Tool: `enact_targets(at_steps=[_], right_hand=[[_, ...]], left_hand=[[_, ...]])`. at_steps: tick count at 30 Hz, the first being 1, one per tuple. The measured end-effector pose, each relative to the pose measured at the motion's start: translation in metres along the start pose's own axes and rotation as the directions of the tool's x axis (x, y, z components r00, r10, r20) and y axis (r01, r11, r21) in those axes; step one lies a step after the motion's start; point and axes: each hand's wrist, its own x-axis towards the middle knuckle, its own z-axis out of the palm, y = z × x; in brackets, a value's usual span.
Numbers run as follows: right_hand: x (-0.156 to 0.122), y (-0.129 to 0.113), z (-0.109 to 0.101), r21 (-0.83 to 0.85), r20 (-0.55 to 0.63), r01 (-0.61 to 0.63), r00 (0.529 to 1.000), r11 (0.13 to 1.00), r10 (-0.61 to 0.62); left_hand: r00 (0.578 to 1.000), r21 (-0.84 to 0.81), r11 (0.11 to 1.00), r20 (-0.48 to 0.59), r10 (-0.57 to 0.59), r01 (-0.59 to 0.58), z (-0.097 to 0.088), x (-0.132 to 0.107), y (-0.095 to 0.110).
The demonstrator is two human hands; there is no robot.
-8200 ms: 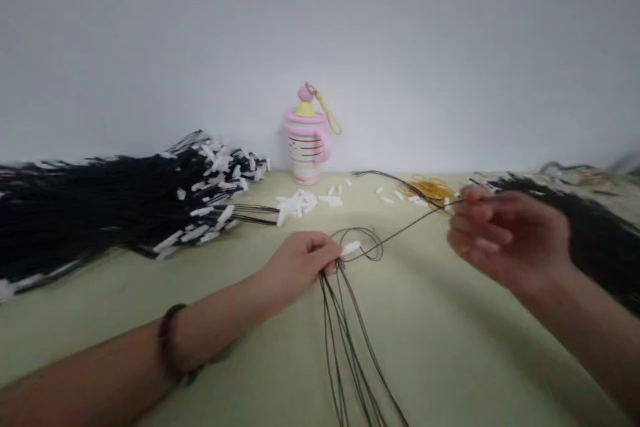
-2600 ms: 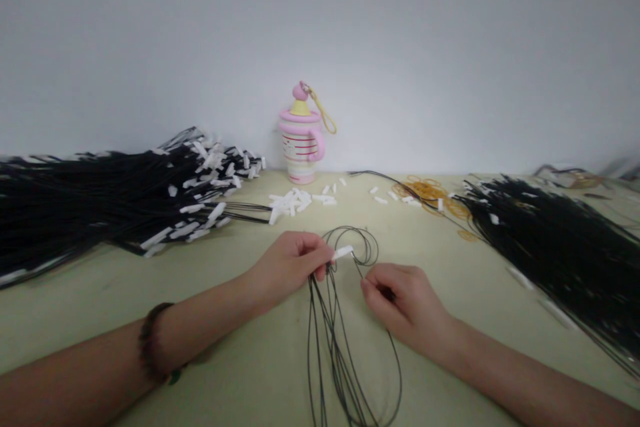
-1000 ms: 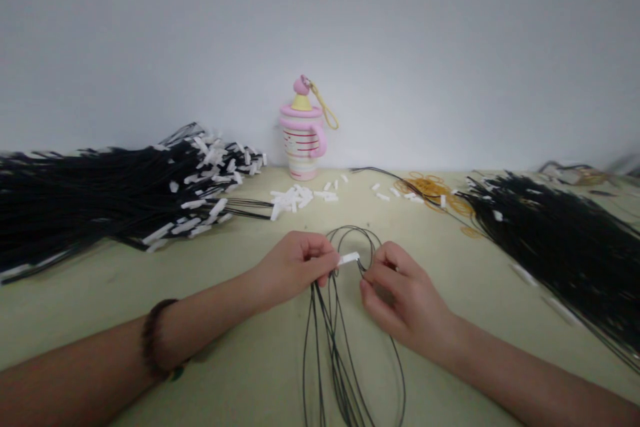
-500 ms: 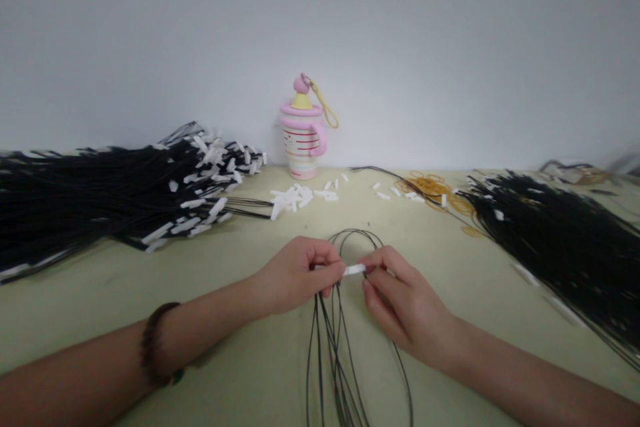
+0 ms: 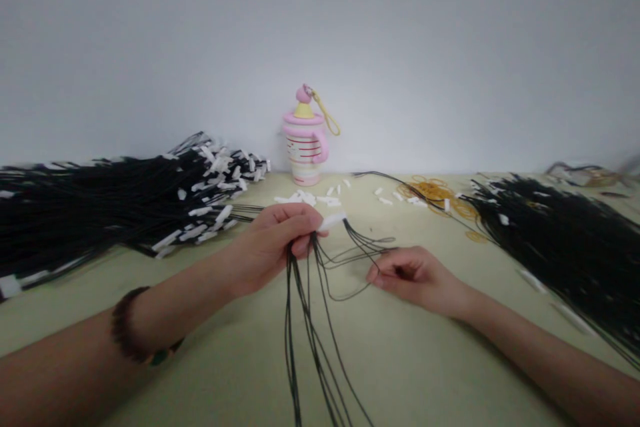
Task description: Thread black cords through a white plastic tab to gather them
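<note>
My left hand [image 5: 273,240] is closed, pinching several thin black cords [image 5: 313,320] that hang toward the table's front edge. A white tag-like piece [image 5: 333,221] juts from its fingertips, and more strands fan out to the right from its far end. Lower and to the right, my right hand [image 5: 425,279] has thumb and forefinger pressed together on one thin cord of the bundle. The pinched spot itself is hard to see. A dark beaded bracelet circles my left wrist.
A thick pile of black cords with white ends [image 5: 125,200] lies at left, another pile [image 5: 565,240] at right. Loose white pieces [image 5: 305,197] and yellow rubber bands [image 5: 435,192] are scattered at the back. A pink lidded cup [image 5: 305,147] stands against the wall.
My left hand has moved up and away with the white piece and cords. My right hand has come off the white piece and shifted right, with a cord at its fingertips.
</note>
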Motion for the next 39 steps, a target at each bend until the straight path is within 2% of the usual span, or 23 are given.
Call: enact_targets(at_steps=[2, 4, 7, 9, 11, 13, 15, 16, 17, 19, 20, 22, 24, 27, 30, 33, 36, 39], right_hand=[[0.0, 0.0, -0.002, 0.091, 0.056, -0.043, 0.998, 0.995, 0.038], [0.001, 0.001, -0.003, 0.18, 0.061, -0.061, 0.997, 0.982, 0.051], [0.006, 0.006, -0.008, 0.367, -0.067, -0.041, 0.995, 0.929, 0.07], [0.009, 0.009, -0.011, 0.474, -0.153, -0.007, 0.984, 0.881, 0.09], [0.008, 0.01, -0.012, 0.417, -0.266, 0.057, 0.962, 0.907, 0.063], [0.004, 0.007, -0.008, 0.165, -0.434, 0.142, 0.899, 0.976, -0.057], [-0.004, 0.0, 0.003, -0.146, -0.523, 0.175, 0.822, 0.974, -0.227], [-0.007, -0.004, 0.01, -0.254, -0.51, 0.17, 0.813, 0.952, -0.281], [-0.011, -0.009, 0.018, -0.312, -0.458, 0.15, 0.841, 0.938, -0.287], [-0.015, -0.017, 0.036, -0.325, -0.295, 0.067, 0.941, 0.943, -0.169], [-0.016, -0.021, 0.043, -0.312, -0.224, 0.007, 0.971, 0.95, -0.081], [-0.017, -0.025, 0.054, -0.315, -0.126, -0.073, 0.991, 0.946, 0.034], [-0.015, -0.025, 0.059, -0.322, -0.096, -0.108, 0.992, 0.941, 0.082], [-0.013, -0.022, 0.059, -0.247, -0.13, -0.151, 0.984, 0.957, 0.122], [-0.011, -0.024, 0.059, 0.011, -0.087, -0.262, 0.961, 0.965, 0.262], [-0.01, -0.028, 0.059, 0.245, 0.025, -0.359, 0.931, 0.901, 0.364], [-0.009, -0.031, 0.056, 0.343, -0.006, -0.362, 0.922, 0.867, 0.388], [-0.007, -0.036, 0.043, 0.458, 0.003, -0.365, 0.912, 0.811, 0.41]], left_hand=[[0.986, 0.059, 0.998, 0.167, -0.018, 0.008, 0.004, -0.008, 0.008], [0.943, 0.174, 0.985, 0.327, -0.066, 0.008, 0.009, -0.016, 0.013], [0.886, 0.413, 0.907, 0.447, -0.12, -0.085, 0.017, -0.023, 0.012], [0.89, 0.534, 0.83, 0.442, -0.112, -0.161, 0.021, -0.023, 0.004], [0.915, 0.585, 0.795, 0.391, -0.103, -0.16, 0.022, -0.019, -0.009], [0.949, 0.591, 0.805, 0.281, -0.141, -0.055, 0.021, -0.013, -0.023], [0.98, 0.576, 0.817, 0.152, -0.13, 0.019, 0.019, -0.007, -0.034], [0.989, 0.567, 0.823, 0.092, -0.114, 0.042, 0.018, -0.004, -0.038], [0.995, 0.556, 0.829, 0.041, -0.096, 0.057, 0.017, -0.002, -0.04], [0.997, 0.529, 0.845, -0.023, -0.073, 0.074, 0.017, 0.0, -0.041], [0.997, 0.515, 0.854, -0.04, -0.066, 0.078, 0.018, 0.001, -0.041], [0.997, 0.491, 0.867, -0.055, -0.058, 0.078, 0.019, 0.001, -0.039], [0.997, 0.476, 0.877, -0.057, -0.05, 0.071, 0.02, 0.001, -0.039], [0.998, 0.458, 0.887, -0.05, -0.046, 0.064, 0.02, 0.0, -0.04], [0.998, 0.447, 0.892, -0.045, -0.048, 0.063, 0.021, 0.0, -0.041], [0.998, 0.448, 0.892, -0.037, -0.044, 0.056, 0.021, -0.001, -0.041], [0.999, 0.443, 0.895, -0.028, -0.041, 0.05, 0.02, -0.001, -0.04], [0.998, 0.448, 0.892, -0.023, -0.059, 0.063, 0.018, -0.001, -0.039]])
